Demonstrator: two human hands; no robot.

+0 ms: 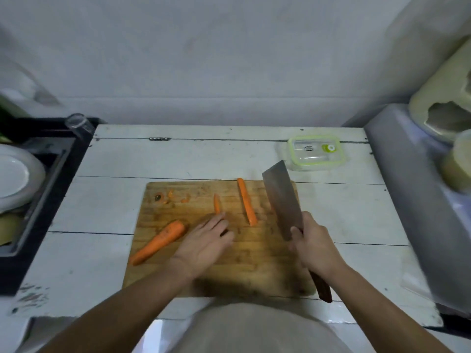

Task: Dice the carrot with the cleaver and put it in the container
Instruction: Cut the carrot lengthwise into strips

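Right hand: the right hand [314,247] is wrapped round the dark handle of the cleaver [283,200], blade lifted and tilted toward 11 o'clock over the right edge of the cutting board [254,263].
Left hand: the left hand [206,240] lies flat and relaxed on the board, fingers straight, tips touching the near end of the short carrot strip [217,203]; it holds nothing.
Carrot, uncut part: the large carrot piece [159,242] lies at 9 o'clock of the left hand, tapering toward 7 o'clock.
Carrot, cut parts: the long carrot strip [246,201] lies between the short strip and the blade; peel scraps [165,196] sit at the board's 10 o'clock corner.
Container: the green-rimmed container [316,152], lid on, stands on the table [114,159] at 1 o'clock of the board, well apart from the carrot.
Handling: carrot is stiff, dense and light; round pieces are likely to roll, flat-cut strips should sit steady.
Where to hold: probably pin a strip cut face down, fingertips curled back from the blade line.
Progress: dicing looks barely begun; no dice are visible.
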